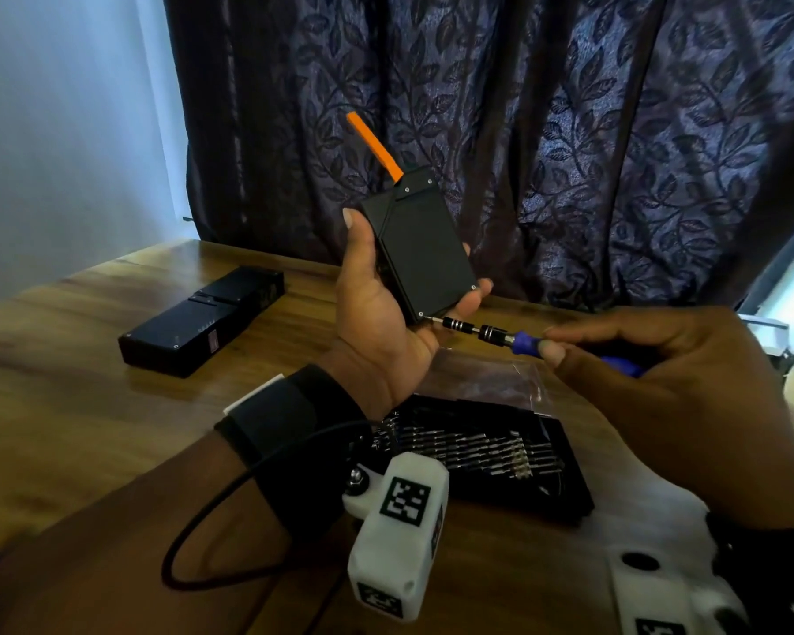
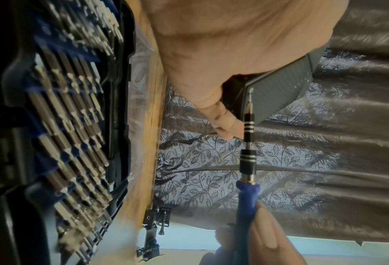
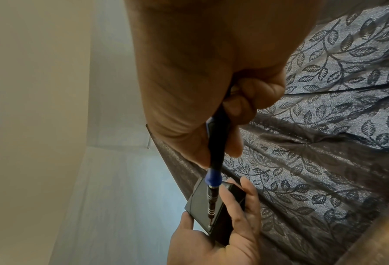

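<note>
- Two hands are raised above the table (image 1: 88,428). The left hand (image 1: 377,323) wraps thumb and fingers round a black box (image 1: 425,249) and holds it upright, clear of the wood.
- The right hand (image 1: 661,382) pinches the blue handle of a screwdriver (image 1: 523,340), with the tip on the box's lower corner screw (image 1: 421,315).
- We see an orange strip (image 1: 373,144) sticking out of the box's top.
- Under the hands lies an open bit case (image 1: 491,456). The left wrist and its white camera mount (image 1: 399,533) cover the case's near-left part.
- A clear plastic bag (image 1: 491,382) lies just behind the case.
- A second black box (image 1: 202,320) lies flat, well off to the left.
- A leaf-patterned curtain (image 1: 569,130) hangs behind.
</note>
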